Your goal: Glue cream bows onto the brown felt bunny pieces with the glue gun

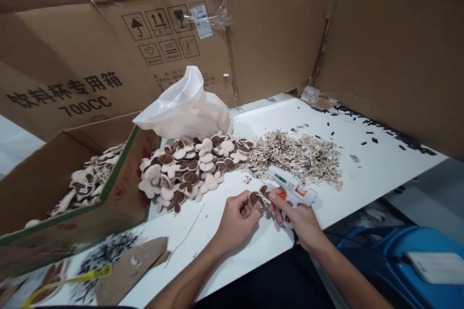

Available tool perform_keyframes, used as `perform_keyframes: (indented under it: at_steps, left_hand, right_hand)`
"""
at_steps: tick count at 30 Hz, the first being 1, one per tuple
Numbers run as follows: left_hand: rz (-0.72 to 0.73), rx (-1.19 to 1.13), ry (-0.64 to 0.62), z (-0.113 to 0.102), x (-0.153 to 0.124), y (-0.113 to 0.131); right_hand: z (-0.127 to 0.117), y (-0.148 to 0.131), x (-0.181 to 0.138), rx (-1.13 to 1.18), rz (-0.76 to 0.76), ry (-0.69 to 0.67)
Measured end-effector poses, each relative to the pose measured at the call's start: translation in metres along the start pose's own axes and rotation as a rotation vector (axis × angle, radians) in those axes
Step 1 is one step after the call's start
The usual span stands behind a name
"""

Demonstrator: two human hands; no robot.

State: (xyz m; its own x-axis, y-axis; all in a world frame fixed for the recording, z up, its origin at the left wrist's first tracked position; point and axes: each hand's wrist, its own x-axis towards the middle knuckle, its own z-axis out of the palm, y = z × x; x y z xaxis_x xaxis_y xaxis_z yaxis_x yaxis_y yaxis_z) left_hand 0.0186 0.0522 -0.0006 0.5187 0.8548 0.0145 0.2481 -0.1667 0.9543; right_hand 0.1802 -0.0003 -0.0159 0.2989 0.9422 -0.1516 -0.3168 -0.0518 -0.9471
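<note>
My left hand [237, 219] pinches a small brown felt piece [258, 197] with a tiny beige bow on it, just above the white table [366, 173]. My right hand [299, 217] grips a white glue gun [294, 190] with an orange trigger, and its thumb and forefinger touch the felt piece too. Just beyond the hands lies a heap of cream and brown felt pieces [188, 169]. To its right spreads a pile of small beige bows [300, 154].
A cardboard box [72, 217] at the left holds more felt pieces. A white plastic bag [184, 106] sits behind the heap. Cardboard walls [275, 28] ring the table. Black scraps [369, 132] dot the far right. A blue object [409, 260] lies below the table edge.
</note>
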Motion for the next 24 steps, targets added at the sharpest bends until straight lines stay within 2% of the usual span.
perform_keyframes:
  at_steps: [3, 6, 8, 18, 21, 24]
  left_hand:
    - [0.019, -0.037, -0.030, -0.002, -0.001, 0.001]
    - [0.098, -0.129, -0.066, -0.005, -0.002, 0.002]
    - [0.117, -0.180, -0.053, -0.007, -0.001, 0.002]
    - [-0.036, -0.137, 0.256, -0.006, 0.009, -0.012]
    - [-0.082, -0.174, 0.309, -0.006, 0.011, -0.014]
    - [-0.064, -0.200, 0.334, -0.006, 0.011, -0.015]
  right_hand:
    - [0.000, 0.001, 0.001, 0.001, 0.000, -0.002]
    - [-0.001, 0.002, 0.001, -0.006, -0.007, -0.001]
    - [-0.001, 0.003, 0.002, -0.009, -0.016, 0.004]
    - [-0.002, 0.005, 0.002, -0.007, -0.015, 0.019]
    - [-0.003, 0.006, 0.002, -0.003, -0.020, 0.023]
    - [-0.004, 0.007, 0.003, 0.003, -0.030, 0.029]
